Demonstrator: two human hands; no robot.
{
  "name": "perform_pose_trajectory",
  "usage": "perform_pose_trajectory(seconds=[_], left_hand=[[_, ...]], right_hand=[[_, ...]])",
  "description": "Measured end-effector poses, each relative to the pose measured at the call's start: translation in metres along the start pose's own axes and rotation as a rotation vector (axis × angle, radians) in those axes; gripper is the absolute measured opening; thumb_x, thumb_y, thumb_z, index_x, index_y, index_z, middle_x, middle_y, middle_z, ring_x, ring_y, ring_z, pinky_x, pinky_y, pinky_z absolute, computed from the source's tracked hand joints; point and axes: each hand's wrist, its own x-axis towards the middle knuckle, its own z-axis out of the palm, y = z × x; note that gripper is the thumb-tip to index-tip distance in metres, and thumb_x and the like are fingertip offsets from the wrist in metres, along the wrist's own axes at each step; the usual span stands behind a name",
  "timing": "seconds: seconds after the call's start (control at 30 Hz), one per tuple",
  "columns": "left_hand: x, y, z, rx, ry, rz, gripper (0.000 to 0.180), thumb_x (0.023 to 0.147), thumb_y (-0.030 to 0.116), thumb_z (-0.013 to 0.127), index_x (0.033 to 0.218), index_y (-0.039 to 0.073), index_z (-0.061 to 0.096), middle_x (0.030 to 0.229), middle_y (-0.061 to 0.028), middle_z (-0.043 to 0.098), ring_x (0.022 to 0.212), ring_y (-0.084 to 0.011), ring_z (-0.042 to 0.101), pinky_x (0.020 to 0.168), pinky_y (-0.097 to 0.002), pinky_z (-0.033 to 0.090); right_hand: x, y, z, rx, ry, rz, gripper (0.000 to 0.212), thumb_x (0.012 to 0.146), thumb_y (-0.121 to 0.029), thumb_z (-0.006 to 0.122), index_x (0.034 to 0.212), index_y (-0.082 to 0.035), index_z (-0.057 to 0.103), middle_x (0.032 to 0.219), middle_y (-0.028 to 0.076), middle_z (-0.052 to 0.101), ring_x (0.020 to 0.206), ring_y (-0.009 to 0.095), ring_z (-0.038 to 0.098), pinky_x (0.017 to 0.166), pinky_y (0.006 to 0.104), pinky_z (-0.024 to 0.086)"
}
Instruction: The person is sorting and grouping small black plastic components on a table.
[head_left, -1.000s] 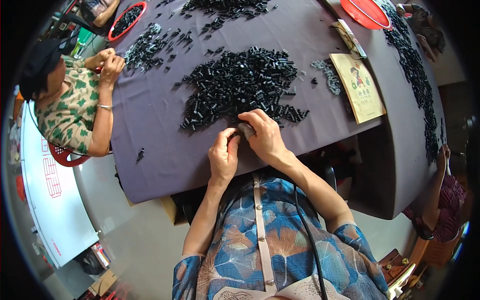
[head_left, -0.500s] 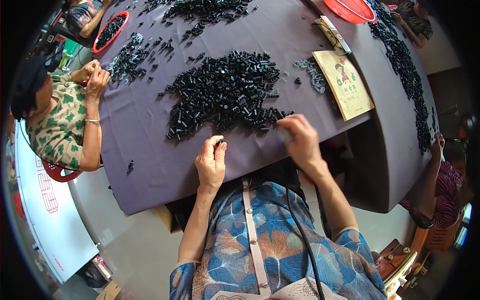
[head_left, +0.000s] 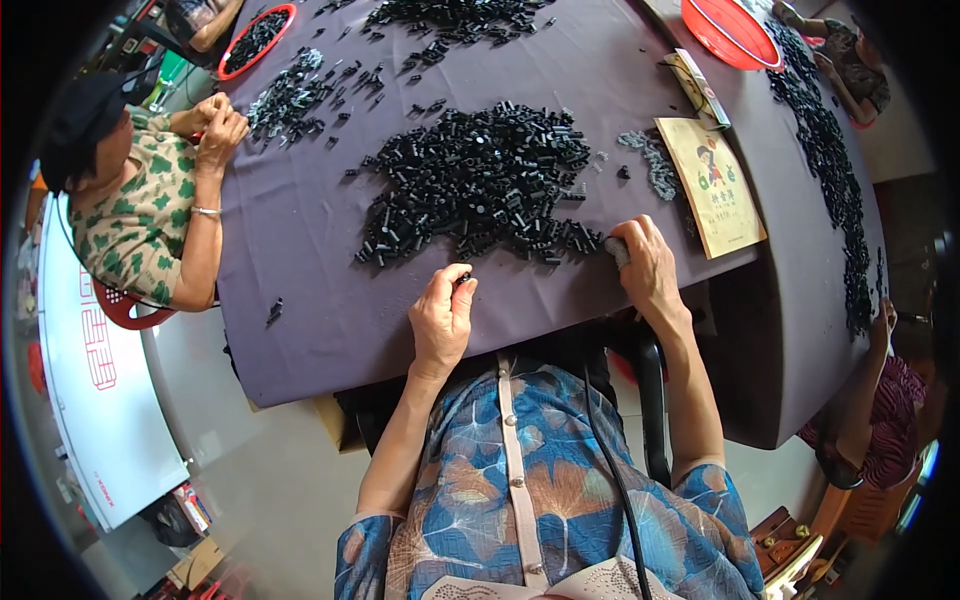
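Note:
Near the table's front edge, my left hand [head_left: 440, 322] is closed, its thumb and index finger pinching a small black cylindrical piece [head_left: 463, 279]. A large heap of similar black pieces [head_left: 470, 180] lies just beyond it. My right hand [head_left: 652, 268] rests at the heap's right end with its fingers curled down around a grey lump [head_left: 617, 251]. What that lump is made of I cannot make out, as the fingers partly cover it.
A yellow paper booklet [head_left: 712, 190] lies to the right, with a clump of clear small parts [head_left: 658, 170] beside it. Red baskets [head_left: 735, 35] stand farther off. At the left, a co-worker's hands [head_left: 218, 130] work over another pile [head_left: 290, 100]. A black cable [head_left: 608, 450] hangs down my front.
The whole view has shifted, moving the table rightward in the picture. My right hand, blurred before, is now steady and slightly farther right along the heap. My left hand keeps its pinch.

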Motion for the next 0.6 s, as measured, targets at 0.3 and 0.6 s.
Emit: perform_pose_trajectory(seconds=[0.3, 0.6], left_hand=[[0.002, 0.001, 0.000, 0.000, 0.012, 0.073, 0.018, 0.087, 0.010, 0.067, 0.104, 0.005, 0.060, 0.088, -0.0113, 0.066, 0.076, -0.0299, 0.066, 0.064, -0.0353, 0.053], [0.004, 0.003, 0.000, -0.017, 0.019, 0.136, 0.018, 0.086, 0.003, 0.064, 0.104, 0.006, 0.060, 0.089, -0.0102, 0.065, 0.077, -0.0301, 0.066, 0.064, -0.0356, 0.053]], right_hand=[[-0.005, -0.056, 0.013, 0.404, 0.112, -0.026, 0.029, 0.074, 0.014, 0.055, 0.098, -0.001, 0.059, 0.092, 0.017, 0.059, 0.086, 0.036, 0.061, 0.073, 0.0380, 0.049], [0.003, -0.116, 0.059, 0.570, -0.031, -0.166, 0.039, 0.067, 0.014, 0.054, 0.103, -0.002, 0.056, 0.097, 0.017, 0.056, 0.089, 0.038, 0.060, 0.075, 0.0412, 0.051]])
